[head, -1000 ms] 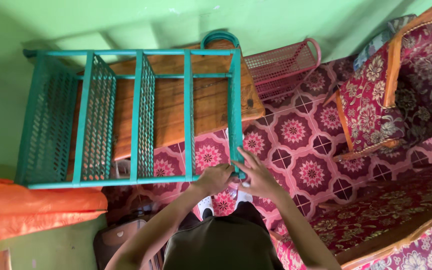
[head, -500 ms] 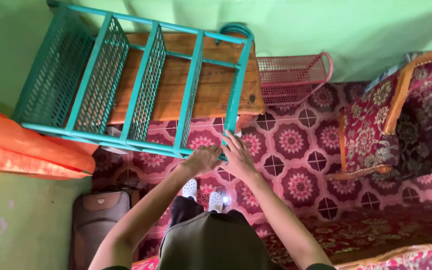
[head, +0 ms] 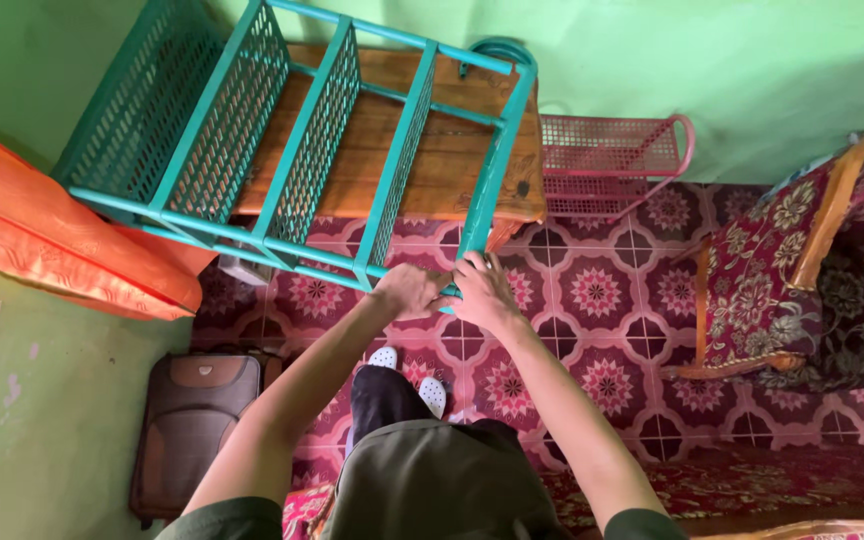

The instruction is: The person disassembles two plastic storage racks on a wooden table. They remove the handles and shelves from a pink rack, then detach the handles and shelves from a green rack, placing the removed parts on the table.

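Now my left hand (head: pixel 407 292) and right hand (head: pixel 484 290) grip the teal mesh rack (head: pixel 297 140) at its near corner; next I must lift it steadily.

Counted: one teal mesh rack (head: pixel 292 150), one pink mesh rack (head: pixel 607 160), one wooden bench (head: pixel 432 160), one brown suitcase (head: pixel 197 425), two hands, two white shoes.

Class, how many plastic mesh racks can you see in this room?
2: the teal rack over the wooden table, gripped at its near corner by both hands, and the pink rack against the green wall.
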